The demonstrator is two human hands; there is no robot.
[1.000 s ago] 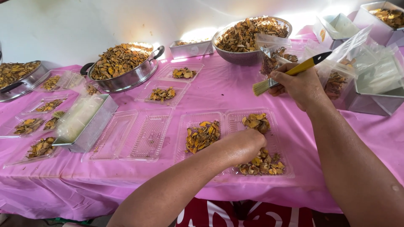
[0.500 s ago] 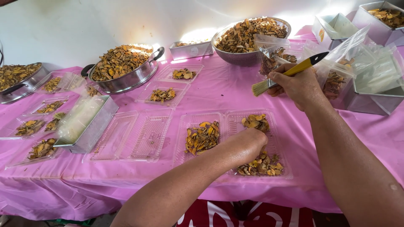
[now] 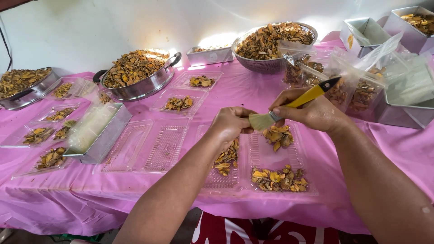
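Brushing | left hand (image 3: 230, 124) has risen from clear tray (image 3: 255, 158), pinching a piece at the bristles | right hand (image 3: 312, 110) grips yellow-handled brush (image 3: 294, 105), brought nearer

Location type: small food-packing workstation. Indicators: a table (image 3: 253, 88) covered in pink cloth, metal pots (image 3: 138, 74) and a bowl (image 3: 271, 43) heaped with dried orange-brown slices, rows of clear plastic clamshell trays (image 3: 149, 144), and filled plastic bags (image 3: 334, 74).
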